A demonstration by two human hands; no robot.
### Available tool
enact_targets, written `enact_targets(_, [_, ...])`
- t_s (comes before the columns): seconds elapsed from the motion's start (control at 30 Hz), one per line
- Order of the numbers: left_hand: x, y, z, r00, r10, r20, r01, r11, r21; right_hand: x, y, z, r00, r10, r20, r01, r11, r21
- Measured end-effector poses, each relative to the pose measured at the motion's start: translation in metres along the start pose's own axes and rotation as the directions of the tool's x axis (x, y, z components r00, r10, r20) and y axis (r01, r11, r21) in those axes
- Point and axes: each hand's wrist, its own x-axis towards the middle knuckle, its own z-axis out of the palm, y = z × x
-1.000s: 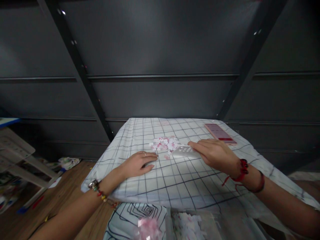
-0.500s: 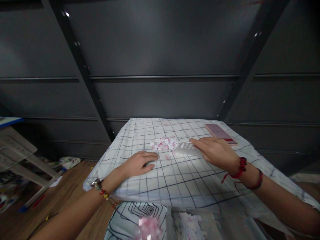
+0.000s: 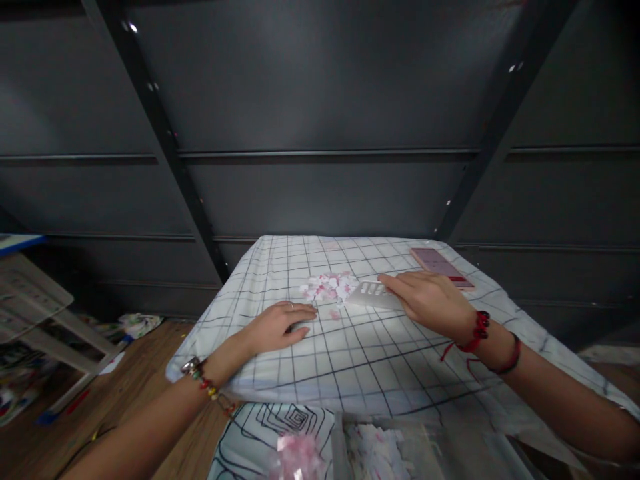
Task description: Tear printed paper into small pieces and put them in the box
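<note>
Flakes [image 3: 327, 287] of pink and white lie heaped on a checked cloth [image 3: 360, 360].
The left hand [image 3: 280, 327] rests palm down, fingers stretched out and thumb apart, its fingertips just beside the heap's near left side; at the heap's right edge, a white slotted tool [image 3: 373, 298] is pinched between thumb and fingers of the right hand [image 3: 433, 303], and just behind that hand a pink phone [image 3: 437, 262] lies face up.
</note>
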Motion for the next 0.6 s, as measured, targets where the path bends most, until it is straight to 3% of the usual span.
enact_targets(0.23, [0.0002,-0.002,0.0022,1.0,-0.001,-0.011,0.001,1.0,-0.018,0.0007,-0.0022,0.0014,1.0,0.016,-0.009,-0.016,1.0,0.011])
enact_targets(0.6, [0.0,-0.0008,0.0009,1.0,-0.004,-0.005,0.004,1.0,-0.004,0.0036,-0.0076,-0.0066,0.995,-0.058,-0.085,0.061,0.997,0.039])
